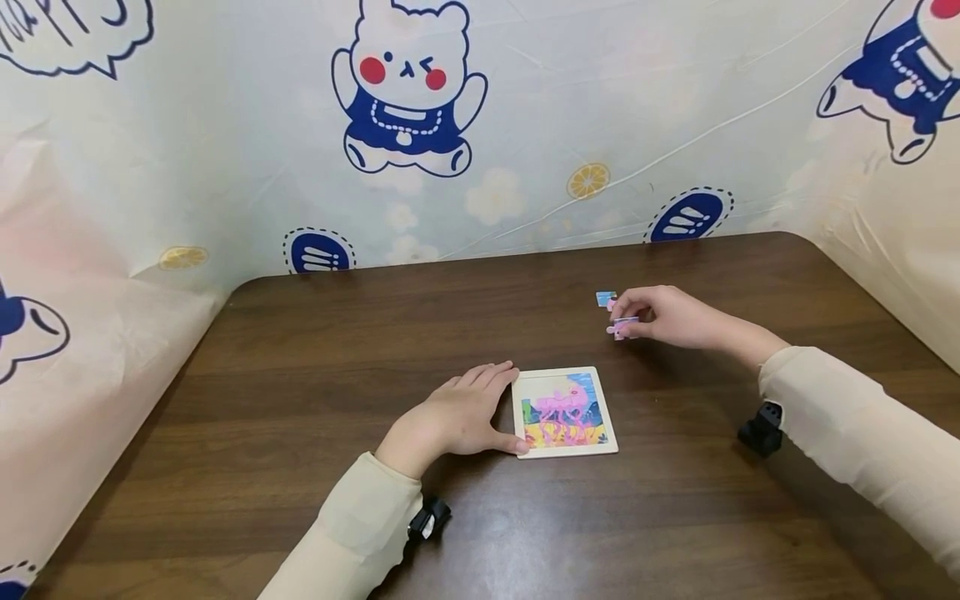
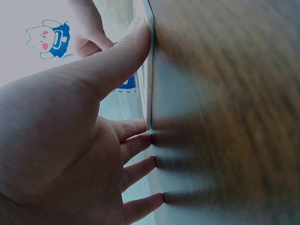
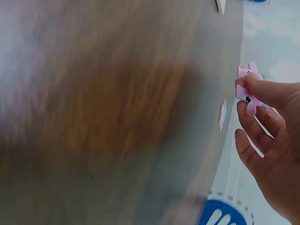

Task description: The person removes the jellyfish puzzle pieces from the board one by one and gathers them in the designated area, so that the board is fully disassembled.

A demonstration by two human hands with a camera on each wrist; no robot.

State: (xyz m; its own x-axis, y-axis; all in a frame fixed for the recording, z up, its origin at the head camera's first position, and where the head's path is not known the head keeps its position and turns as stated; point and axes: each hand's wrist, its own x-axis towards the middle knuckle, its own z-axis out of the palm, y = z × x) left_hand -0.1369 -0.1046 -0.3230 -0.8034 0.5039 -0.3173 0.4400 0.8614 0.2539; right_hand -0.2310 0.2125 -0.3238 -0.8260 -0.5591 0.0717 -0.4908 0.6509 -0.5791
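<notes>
Left hand [image 1: 465,417]: fingers extended, thumb resting on the near left corner of the tray [image 1: 540,383], index fingertip at its far left corner.
Right hand [image 1: 671,318]: thumb and fingertips pinch a pink piece [image 3: 241,92], which looks lifted off the table [image 1: 337,333].
Tray: lies flat on the table just beside the left hand; we see a pink sea-animal picture inside, with a pale stretch at its upper left.
Second piece [image 1: 604,298]: lies on the table near the right hand, partly hidden by its fingers.
Pinch: we judge the pink piece could twist or drop, since the grip is only at the fingertips.
Tray's right side: we see no hand there, so a push from that direction could pivot the tray.
Low fingers: a downward sweep could knock the second piece away, we think.
</notes>
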